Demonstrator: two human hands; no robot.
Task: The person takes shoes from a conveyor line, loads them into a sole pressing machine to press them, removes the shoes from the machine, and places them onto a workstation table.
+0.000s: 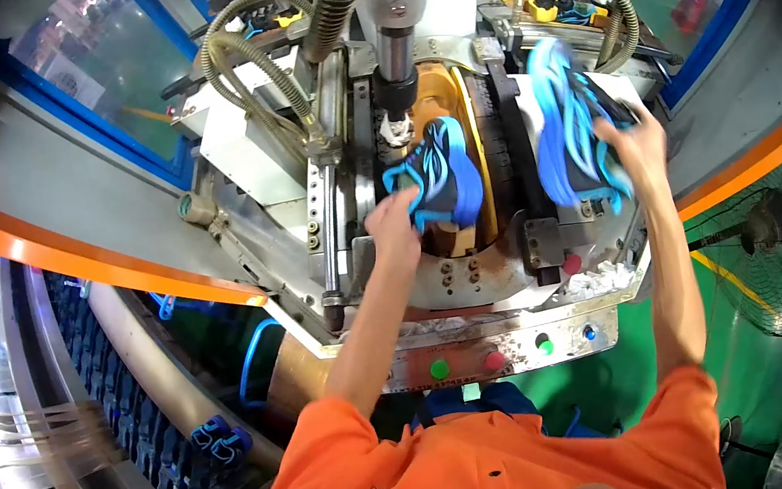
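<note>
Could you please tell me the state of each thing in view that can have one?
Left hand: closed on the left shoe upper.
Right hand: closed on the right shoe upper.
Left shoe upper: held, partly covering the machine.
Right shoe upper: held, blurred.
Metal rod: pointing down.
Buttons: pressed or not, unclear.
Fan: caged; running or not, unclear.
</note>
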